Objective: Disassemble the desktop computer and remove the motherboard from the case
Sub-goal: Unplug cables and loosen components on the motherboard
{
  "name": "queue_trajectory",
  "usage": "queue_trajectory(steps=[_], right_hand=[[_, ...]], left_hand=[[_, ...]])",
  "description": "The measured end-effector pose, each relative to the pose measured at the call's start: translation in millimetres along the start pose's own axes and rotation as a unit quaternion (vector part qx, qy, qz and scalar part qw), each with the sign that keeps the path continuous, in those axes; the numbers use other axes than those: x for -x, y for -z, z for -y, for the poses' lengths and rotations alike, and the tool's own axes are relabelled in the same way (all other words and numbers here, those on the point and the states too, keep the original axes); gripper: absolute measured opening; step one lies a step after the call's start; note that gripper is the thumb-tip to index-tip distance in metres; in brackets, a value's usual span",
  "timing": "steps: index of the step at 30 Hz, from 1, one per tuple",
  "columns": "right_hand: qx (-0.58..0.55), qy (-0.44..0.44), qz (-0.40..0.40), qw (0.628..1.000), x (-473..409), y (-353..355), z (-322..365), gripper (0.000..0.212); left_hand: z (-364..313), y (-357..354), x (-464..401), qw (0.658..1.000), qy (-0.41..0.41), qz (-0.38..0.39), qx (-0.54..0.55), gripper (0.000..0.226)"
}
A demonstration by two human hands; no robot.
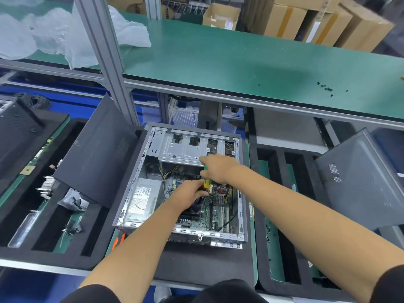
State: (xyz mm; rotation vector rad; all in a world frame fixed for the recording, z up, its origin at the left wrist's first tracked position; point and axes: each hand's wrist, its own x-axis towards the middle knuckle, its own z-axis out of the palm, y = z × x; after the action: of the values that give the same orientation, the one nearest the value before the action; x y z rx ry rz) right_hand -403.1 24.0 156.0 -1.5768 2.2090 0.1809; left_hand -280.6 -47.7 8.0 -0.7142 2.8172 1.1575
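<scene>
We are looking down into one open computer case point(237, 237) lying at centre on the counter point(196, 267), its side panel already off. One motherboard point(215, 209) is still sitting inside, so removal is still ahead. Our right hand point(218, 168), at twelve o'clock, is gripping one yellow-and-green screwdriver point(206, 182); our left hand point(189, 194) is curling beside its handle, whether pinching it we cannot tell. One power supply point(142, 200) is remaining at nine o'clock. Loose black screws point(325, 87) are lying on the shelf at two o'clock.

No legible text (labels blurred)
</scene>
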Motion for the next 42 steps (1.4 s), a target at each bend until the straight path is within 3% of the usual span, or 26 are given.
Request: queue_trajectory(steps=[5, 18, 24, 27, 30, 34, 39, 42], right_hand=[[0.049, 0.056, 0.050, 0.996, 5, 6, -2, 0.012], [0.059, 0.137, 0.110, 0.983, 8, 16, -1, 0.021], [0.032, 0.149, 0.134, 0.979, 6, 22, 1, 0.024], [0.102, 0.092, 0.117, 0.984, 3, 19, 8, 0.036], [0.143, 0.055, 0.086, 0.984, 1, 13, 14, 0.033], [0.114, 0.087, 0.110, 0.983, 1, 13, 16, 0.009], [0.115, 0.135, 0.111, 0.978, 1, 13, 18, 0.004], [0.073, 0.151, 0.116, 0.979, 2, 13, 16, 0.013]], left_hand=[[4, -5, -1, 0.999, -0.009, -0.013, -0.037, 0.029], [-5, -8, -1, 0.994, -0.009, -0.010, -0.111, 0.013], [-6, -11, -3, 0.996, -0.019, 0.019, -0.087, 0.014], [-5, -12, -4, 0.996, -0.019, 0.039, -0.084, 0.013], [-7, -10, -4, 0.997, -0.004, 0.044, -0.071, 0.011], [-9, -9, -2, 0.998, 0.035, 0.031, -0.031, 0.019], [-11, -7, 0, 0.999, 0.032, 0.024, 0.010, 0.019], [-10, -7, 0, 0.999, 0.030, 0.027, 0.015, 0.017]])
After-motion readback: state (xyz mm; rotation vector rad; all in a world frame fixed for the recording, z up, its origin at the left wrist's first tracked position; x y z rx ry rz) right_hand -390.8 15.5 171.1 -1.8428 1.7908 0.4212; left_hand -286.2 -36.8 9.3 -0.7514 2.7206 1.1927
